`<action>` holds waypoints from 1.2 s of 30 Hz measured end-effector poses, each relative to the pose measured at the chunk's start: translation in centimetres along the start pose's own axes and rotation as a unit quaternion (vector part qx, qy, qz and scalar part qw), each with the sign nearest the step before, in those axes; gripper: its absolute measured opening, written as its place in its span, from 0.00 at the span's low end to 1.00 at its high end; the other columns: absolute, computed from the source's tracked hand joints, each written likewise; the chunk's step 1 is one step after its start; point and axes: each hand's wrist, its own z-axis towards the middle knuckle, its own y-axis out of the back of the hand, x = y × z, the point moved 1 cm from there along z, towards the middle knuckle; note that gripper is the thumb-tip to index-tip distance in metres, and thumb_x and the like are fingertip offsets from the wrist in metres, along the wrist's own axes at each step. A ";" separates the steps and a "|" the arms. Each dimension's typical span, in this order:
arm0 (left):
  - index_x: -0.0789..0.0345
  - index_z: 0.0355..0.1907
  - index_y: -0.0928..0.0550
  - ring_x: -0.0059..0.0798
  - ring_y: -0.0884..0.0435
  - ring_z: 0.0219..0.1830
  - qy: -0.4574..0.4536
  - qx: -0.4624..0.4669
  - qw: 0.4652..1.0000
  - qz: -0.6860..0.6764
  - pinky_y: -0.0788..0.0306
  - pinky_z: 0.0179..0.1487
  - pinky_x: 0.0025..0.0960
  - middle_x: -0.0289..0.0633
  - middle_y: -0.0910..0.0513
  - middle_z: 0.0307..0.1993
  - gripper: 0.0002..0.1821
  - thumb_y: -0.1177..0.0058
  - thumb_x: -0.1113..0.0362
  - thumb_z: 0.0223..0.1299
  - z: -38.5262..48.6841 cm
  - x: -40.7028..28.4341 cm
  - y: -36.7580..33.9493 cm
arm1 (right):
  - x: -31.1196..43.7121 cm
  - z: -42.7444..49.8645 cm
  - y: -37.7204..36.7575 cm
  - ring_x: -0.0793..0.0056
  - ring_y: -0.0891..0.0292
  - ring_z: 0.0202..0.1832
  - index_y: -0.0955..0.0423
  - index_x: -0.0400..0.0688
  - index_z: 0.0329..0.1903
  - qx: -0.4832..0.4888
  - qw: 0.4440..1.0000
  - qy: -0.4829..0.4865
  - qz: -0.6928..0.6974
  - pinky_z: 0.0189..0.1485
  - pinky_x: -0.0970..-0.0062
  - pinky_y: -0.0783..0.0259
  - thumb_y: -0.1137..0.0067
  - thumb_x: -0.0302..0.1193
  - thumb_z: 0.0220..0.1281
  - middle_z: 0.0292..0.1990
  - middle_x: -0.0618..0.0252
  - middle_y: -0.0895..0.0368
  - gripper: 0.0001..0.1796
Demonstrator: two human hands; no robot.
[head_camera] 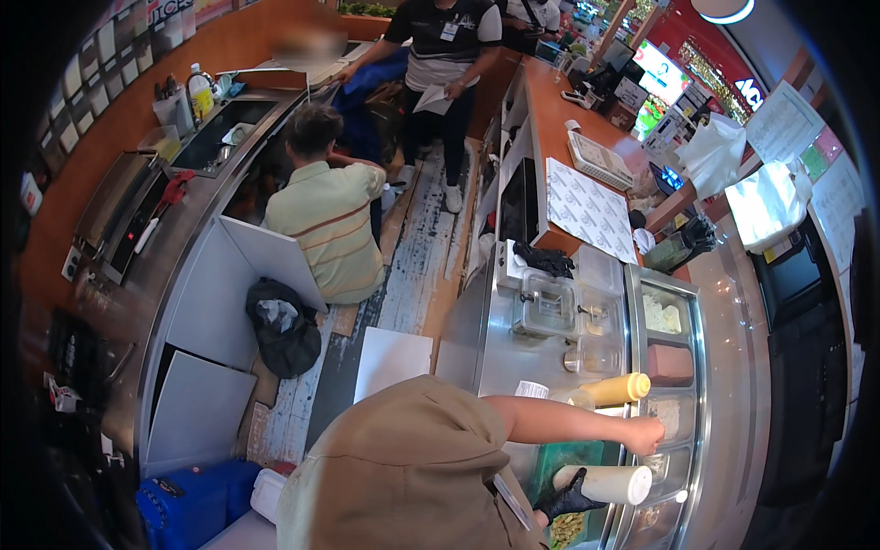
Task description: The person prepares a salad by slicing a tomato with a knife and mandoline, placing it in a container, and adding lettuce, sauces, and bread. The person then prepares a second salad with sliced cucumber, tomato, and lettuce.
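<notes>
My bare left hand (645, 435) reaches across the steel prep counter and rests over the edge of a clear food container (677, 412). Its fingers are curled, and whether anything is in them is hidden. My right hand (570, 496), in a black glove, grips a white plastic bottle (615, 484) that appears tilted over a green tray (564, 457). Below that hand sits a container of chopped greenish food (568, 529). A yellow squeeze bottle (615, 390) is just beyond my left forearm. Along the far rail, a pink block (670, 364) fills another food well.
A person (326, 220) crouches at an open under-counter cabinet, with a black backpack (283, 330) behind. Another person (447, 48) stands farther up the aisle. Lidded clear containers (546, 302) and a black glove (543, 260) are on the counter. Blue jugs (185, 505) stand at lower left.
</notes>
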 end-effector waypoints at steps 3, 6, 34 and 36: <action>0.71 0.20 0.22 0.53 0.21 0.30 0.003 0.009 1.000 -0.011 0.28 0.36 0.49 0.56 0.22 0.22 0.07 0.49 0.68 0.45 -0.2 -0.1 -0.7 | 0.4 0.6 0.2 0.54 0.27 0.52 0.46 0.34 0.64 0.003 1.000 -0.006 0.026 0.56 0.57 0.25 0.24 0.25 0.38 0.56 0.45 0.31 0.50; 0.70 0.18 0.22 0.52 0.20 0.29 -0.010 0.008 1.000 -0.015 0.28 0.35 0.48 0.56 0.21 0.22 0.06 0.50 0.69 0.41 -0.2 -0.2 -1.5 | 0.7 2.2 1.0 0.54 0.27 0.52 0.46 0.34 0.64 0.002 0.999 0.000 0.050 0.56 0.57 0.25 0.24 0.25 0.38 0.57 0.45 0.31 0.50; 0.67 0.22 0.19 0.51 0.20 0.34 -0.042 0.075 0.992 0.088 0.27 0.38 0.47 0.53 0.19 0.27 0.07 0.50 0.68 0.43 6.9 -2.2 -0.3 | 0.7 4.1 2.8 0.55 0.29 0.54 0.47 0.33 0.65 -0.017 0.999 -0.016 0.036 0.59 0.58 0.28 0.24 0.25 0.38 0.58 0.45 0.33 0.51; 0.67 0.23 0.18 0.49 0.20 0.36 -0.062 0.107 0.984 0.125 0.27 0.39 0.46 0.52 0.18 0.28 0.08 0.50 0.67 0.43 7.6 -2.3 0.2 | 0.7 3.4 2.4 0.55 0.29 0.54 0.48 0.33 0.65 -0.020 0.999 -0.025 0.038 0.59 0.58 0.28 0.24 0.25 0.38 0.58 0.45 0.33 0.51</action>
